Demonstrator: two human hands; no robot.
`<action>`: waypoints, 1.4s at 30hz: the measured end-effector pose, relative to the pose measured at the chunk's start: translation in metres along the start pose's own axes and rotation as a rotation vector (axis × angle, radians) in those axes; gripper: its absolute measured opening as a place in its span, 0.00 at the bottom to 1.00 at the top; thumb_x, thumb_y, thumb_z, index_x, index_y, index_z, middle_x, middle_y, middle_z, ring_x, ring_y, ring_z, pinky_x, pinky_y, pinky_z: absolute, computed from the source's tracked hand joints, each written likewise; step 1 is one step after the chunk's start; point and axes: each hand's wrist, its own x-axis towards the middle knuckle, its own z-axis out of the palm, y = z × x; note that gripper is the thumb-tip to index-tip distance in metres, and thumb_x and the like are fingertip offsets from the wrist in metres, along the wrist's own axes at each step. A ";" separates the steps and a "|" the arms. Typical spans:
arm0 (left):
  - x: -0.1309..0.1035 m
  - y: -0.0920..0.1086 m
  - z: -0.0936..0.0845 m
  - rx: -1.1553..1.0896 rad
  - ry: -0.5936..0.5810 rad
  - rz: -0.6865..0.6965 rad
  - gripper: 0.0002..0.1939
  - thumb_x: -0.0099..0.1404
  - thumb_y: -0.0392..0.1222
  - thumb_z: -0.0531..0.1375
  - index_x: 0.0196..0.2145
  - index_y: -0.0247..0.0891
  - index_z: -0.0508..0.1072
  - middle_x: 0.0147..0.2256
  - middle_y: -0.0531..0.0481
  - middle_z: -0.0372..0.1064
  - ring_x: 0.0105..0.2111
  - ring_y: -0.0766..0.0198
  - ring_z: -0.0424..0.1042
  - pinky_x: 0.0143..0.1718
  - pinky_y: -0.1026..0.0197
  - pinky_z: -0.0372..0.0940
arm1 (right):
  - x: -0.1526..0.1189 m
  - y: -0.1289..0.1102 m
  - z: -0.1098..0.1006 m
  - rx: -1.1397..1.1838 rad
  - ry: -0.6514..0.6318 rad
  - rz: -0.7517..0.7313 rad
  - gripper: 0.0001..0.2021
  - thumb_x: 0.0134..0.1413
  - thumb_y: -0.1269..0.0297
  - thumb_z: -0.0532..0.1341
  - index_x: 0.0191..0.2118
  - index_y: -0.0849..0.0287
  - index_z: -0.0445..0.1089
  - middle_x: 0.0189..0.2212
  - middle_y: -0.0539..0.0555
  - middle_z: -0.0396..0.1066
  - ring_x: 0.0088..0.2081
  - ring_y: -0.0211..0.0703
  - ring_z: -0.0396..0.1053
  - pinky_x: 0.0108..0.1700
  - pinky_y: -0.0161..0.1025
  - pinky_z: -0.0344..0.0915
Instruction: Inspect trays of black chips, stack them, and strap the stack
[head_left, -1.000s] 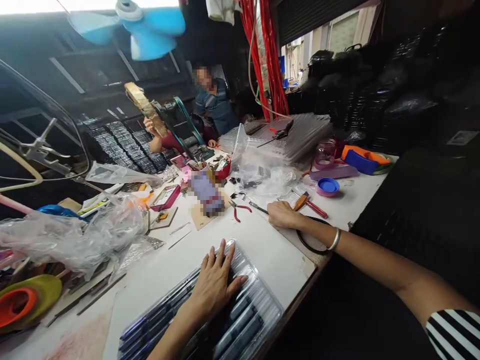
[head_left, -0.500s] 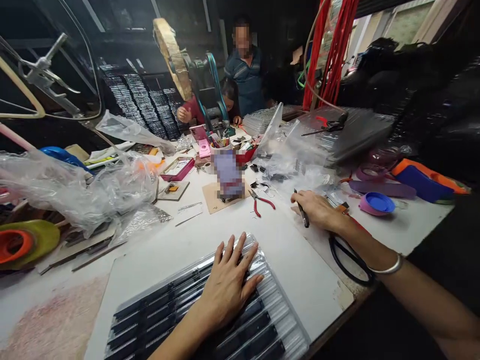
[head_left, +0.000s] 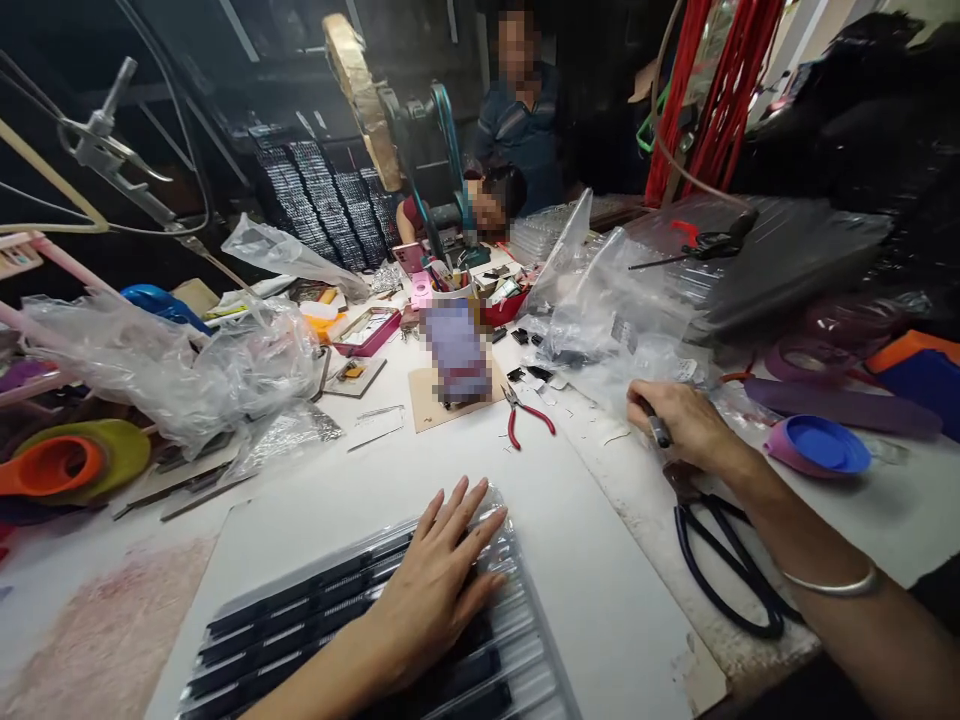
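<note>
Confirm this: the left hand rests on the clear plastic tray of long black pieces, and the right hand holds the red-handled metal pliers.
The last part is wrong: the head view shows the right hand holding a slim dark pen-like object; the red-handled metal pliers lie on the white work surface. The rest stands.

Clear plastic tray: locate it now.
In the head view, the clear plastic tray lies at the bottom, left of centre, on the white work surface, beneath the person's left hand.
</note>
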 end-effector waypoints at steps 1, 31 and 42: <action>0.009 0.002 -0.003 0.005 0.005 0.013 0.24 0.68 0.51 0.48 0.59 0.45 0.60 0.64 0.45 0.45 0.64 0.50 0.41 0.61 0.40 0.48 | 0.000 0.004 0.000 0.015 0.028 0.015 0.05 0.49 0.73 0.52 0.28 0.57 0.62 0.23 0.51 0.68 0.25 0.40 0.63 0.26 0.35 0.49; 0.156 0.031 -0.021 -0.181 0.204 -0.087 0.04 0.60 0.32 0.56 0.29 0.35 0.70 0.30 0.50 0.69 0.28 0.66 0.67 0.30 0.64 0.62 | 0.003 0.012 0.007 0.185 0.309 -0.020 0.13 0.61 0.60 0.50 0.31 0.58 0.68 0.27 0.54 0.72 0.30 0.43 0.68 0.30 0.36 0.53; 0.044 0.031 0.018 -0.344 0.125 0.234 0.10 0.66 0.30 0.49 0.33 0.35 0.69 0.46 0.44 0.70 0.42 0.64 0.72 0.41 0.63 0.66 | -0.050 -0.029 -0.021 0.480 0.447 -0.491 0.09 0.61 0.65 0.53 0.39 0.61 0.69 0.33 0.54 0.71 0.35 0.41 0.68 0.38 0.36 0.62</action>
